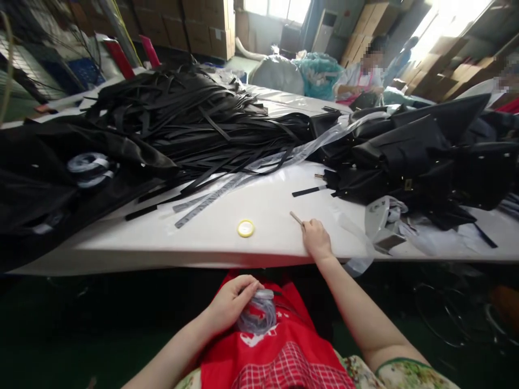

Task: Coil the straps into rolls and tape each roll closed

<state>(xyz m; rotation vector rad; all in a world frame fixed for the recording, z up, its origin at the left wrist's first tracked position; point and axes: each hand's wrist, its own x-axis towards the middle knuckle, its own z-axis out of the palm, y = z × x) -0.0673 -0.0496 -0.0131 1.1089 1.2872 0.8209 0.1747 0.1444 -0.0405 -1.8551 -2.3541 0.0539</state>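
My left hand (238, 297) is closed over a coil of clear, plastic-looking strap (256, 320), held low against the red apron (300, 335) below the table edge. On the white table, my right hand (317, 239) grips a thin, light brown stick-like tool (295, 217), whose end points away to the left. To the left of that hand lies a small round disc with a yellow rim and white middle (245, 228). Beyond it, patterned grey strips (203, 208) run back across the white tabletop (267, 200).
A large heap of black straps (182, 119) covers the back left. Black bags (421, 151) are piled at the right, near a white tape dispenser-like object (383, 221). Another coil (87, 167) rests on black material at the left. A co-worker (363, 75) sits across the table.
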